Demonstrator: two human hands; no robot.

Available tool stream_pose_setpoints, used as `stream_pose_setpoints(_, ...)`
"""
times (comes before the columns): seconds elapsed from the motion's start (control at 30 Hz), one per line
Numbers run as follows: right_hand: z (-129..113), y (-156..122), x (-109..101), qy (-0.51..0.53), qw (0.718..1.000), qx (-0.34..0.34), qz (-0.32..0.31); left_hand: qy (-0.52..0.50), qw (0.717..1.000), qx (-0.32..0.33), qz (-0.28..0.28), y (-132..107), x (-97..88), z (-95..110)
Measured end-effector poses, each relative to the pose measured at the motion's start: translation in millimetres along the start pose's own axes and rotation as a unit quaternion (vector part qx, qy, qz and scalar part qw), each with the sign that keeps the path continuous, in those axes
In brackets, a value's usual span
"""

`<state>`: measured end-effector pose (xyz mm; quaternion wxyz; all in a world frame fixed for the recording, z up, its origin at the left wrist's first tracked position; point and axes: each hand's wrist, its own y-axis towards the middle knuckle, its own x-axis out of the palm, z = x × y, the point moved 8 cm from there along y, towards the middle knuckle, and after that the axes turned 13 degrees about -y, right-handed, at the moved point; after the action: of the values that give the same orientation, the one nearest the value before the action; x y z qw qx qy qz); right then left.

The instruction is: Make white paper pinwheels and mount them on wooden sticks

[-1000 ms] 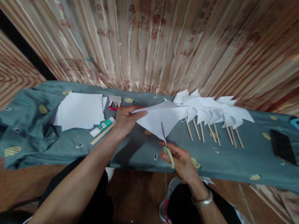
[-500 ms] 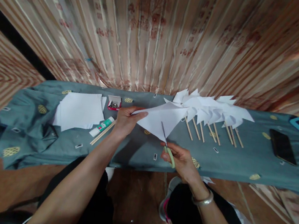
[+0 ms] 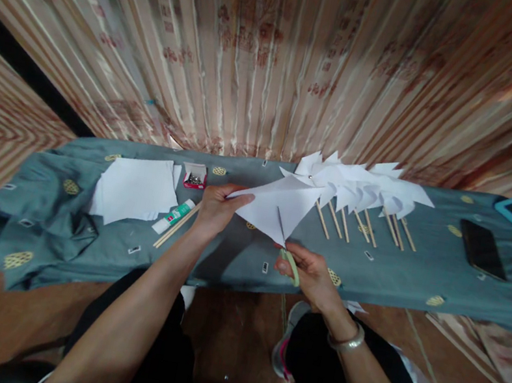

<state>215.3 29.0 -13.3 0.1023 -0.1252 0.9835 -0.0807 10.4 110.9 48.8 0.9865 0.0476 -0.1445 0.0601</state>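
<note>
My right hand (image 3: 309, 267) is curled round the green handles of the scissors (image 3: 292, 268), blades pointing up and away from me; how wide they are parted I can't tell. One blade lies across the white paper sheet (image 3: 267, 201), running in from the edge nearest my right fingers toward the middle. Across from it, my left hand (image 3: 216, 207) pinches the sheet by its left corner, thumb on top, the rest of it unsupported by my fingers.

That single grip is what I'd watch: the free part could bend or swing as the blades close, and the cut would wander. Pushing the scissors too deep could carry the slit through the centre and weaken the sheet. Just beyond it, the sheet's far side overlaps my view of the paper pinwheels (image 3: 365, 188); I can't tell whether they touch, but a careless lift could catch their points.

Just beside my left hand, on the cloth (image 3: 234, 260), lie two loose sticks (image 3: 175, 227) and a glue tube (image 3: 174, 215). Just beyond is a small box of pins (image 3: 195, 178), uncovered, so a knock from my wrist could scatter them. Further left of that hand sits a paper stack (image 3: 137, 190); well off to my right hand's right, a phone (image 3: 482, 248).
</note>
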Motion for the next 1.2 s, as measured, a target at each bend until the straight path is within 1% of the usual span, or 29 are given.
stream_pose_setpoints(0.37,3.2,0.4,0.2,0.019,1.000,0.025,0.004,0.007,1.000,-0.004,-0.004,-0.6,-0.8,-1.0)
stream_pose_setpoints(0.63,-4.6,-0.5,1.2,0.009,1.000,0.013,-0.004,-0.008,0.999,-0.029,-0.012,-3.7,2.8,-5.9)
stream_pose_setpoints(0.73,-6.0,-0.8,1.7,0.018,1.000,0.019,-0.003,-0.008,0.999,-0.035,-0.009,-3.9,2.3,-8.7)
stream_pose_setpoints(0.93,-3.5,-0.9,0.9,0.022,0.999,0.028,-0.003,-0.002,1.000,-0.026,-0.010,-2.8,1.7,-8.6)
stream_pose_setpoints(1.2,0.7,-0.3,-0.2,0.024,0.999,0.027,0.002,-0.014,0.999,-0.033,-0.012,-4.7,3.8,-7.8)
